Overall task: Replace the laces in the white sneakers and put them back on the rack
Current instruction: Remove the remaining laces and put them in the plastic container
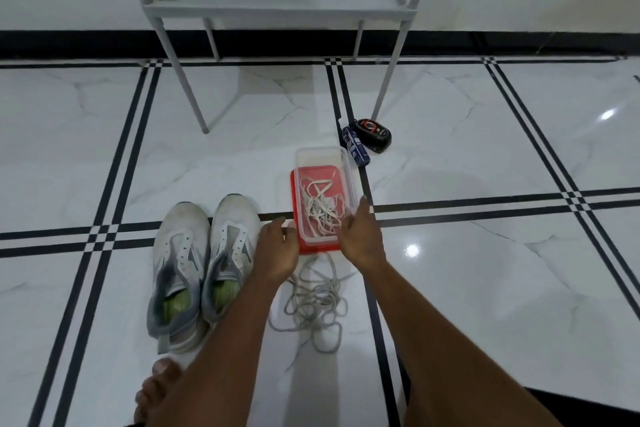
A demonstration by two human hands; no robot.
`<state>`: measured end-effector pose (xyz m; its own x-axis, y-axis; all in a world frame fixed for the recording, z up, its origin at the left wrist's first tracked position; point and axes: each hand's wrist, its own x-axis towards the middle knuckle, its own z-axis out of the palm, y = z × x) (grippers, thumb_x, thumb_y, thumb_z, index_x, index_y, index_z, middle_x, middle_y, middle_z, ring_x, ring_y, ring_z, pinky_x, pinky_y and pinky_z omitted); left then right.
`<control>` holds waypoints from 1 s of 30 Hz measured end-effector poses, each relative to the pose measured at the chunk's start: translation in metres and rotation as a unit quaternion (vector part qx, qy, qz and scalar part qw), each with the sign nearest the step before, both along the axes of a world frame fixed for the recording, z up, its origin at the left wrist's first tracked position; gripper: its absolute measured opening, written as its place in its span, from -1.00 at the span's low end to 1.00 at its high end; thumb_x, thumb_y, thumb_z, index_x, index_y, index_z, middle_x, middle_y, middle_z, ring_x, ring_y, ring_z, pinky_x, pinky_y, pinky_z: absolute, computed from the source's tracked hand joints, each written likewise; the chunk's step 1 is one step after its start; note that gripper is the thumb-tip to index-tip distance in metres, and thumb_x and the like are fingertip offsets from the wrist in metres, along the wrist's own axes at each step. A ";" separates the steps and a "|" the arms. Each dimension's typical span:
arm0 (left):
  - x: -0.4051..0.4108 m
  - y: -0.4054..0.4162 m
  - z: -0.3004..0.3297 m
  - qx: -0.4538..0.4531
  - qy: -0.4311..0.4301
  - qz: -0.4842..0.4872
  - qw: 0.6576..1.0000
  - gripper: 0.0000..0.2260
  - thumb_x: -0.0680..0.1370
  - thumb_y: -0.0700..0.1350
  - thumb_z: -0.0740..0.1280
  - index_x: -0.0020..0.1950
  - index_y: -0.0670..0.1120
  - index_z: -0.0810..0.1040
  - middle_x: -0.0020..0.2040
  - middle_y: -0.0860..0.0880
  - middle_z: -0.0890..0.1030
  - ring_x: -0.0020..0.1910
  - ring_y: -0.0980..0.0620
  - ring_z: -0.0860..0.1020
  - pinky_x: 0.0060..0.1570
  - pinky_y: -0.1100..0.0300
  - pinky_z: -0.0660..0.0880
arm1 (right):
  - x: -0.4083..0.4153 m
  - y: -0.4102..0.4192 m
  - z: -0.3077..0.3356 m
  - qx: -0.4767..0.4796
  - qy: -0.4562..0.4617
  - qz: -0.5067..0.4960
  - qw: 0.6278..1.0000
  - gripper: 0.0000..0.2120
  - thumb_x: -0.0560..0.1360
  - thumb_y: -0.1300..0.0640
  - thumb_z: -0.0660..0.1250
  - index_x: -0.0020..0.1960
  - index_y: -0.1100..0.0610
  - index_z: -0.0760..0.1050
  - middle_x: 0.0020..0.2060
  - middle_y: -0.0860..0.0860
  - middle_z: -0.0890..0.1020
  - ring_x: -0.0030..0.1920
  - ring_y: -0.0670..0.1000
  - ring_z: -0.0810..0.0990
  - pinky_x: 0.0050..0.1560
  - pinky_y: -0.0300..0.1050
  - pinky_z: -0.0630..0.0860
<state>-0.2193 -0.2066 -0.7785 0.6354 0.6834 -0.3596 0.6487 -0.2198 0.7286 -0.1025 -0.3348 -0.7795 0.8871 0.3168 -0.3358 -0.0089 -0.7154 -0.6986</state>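
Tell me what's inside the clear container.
The clear container holds a tangle of white laces. Its red base shows through. The right hand covers its near right corner, so anything there is hidden.

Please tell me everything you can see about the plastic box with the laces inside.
The plastic box is clear, rectangular and open, sitting on a red lid or base on the tiled floor, right of the sneakers. Tangled white laces lie inside. The left hand touches its near-left corner; the right hand rests at its near-right edge.
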 end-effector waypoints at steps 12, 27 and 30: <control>0.031 0.009 0.001 -0.261 0.021 0.140 0.955 -0.71 0.67 0.07 0.31 -0.09 -0.10 0.64 -0.30 -0.06 0.66 -0.34 -0.01 0.53 -0.28 0.11 0.44 | 0.029 -0.023 -0.013 0.048 0.056 -0.001 0.997 -0.81 0.58 0.05 0.20 0.06 0.09 0.54 -0.04 0.06 0.66 -0.03 0.14 0.70 0.02 0.26 0.70; 0.051 -0.014 0.021 -0.004 0.066 0.007 0.998 -0.38 0.62 0.13 0.37 0.51 -0.23 0.29 0.44 -0.25 0.48 0.32 -0.23 0.55 0.14 0.06 0.49 | 0.027 -0.006 0.017 0.192 0.104 -0.008 0.976 -0.49 0.65 -0.37 0.18 0.45 -0.12 0.51 0.21 -0.12 0.68 0.21 -0.04 0.66 0.31 0.04 0.57; 0.046 -0.017 0.015 0.029 0.030 -0.022 0.999 -0.61 0.71 0.12 0.23 0.34 -0.18 0.45 0.17 -0.17 0.64 -0.01 -0.14 0.60 -0.07 0.13 0.42 | 0.027 -0.009 0.011 0.136 0.060 0.051 0.988 -0.42 0.65 0.02 0.32 0.63 -0.09 0.28 0.11 -0.18 0.59 0.11 -0.05 0.64 0.19 -0.04 0.57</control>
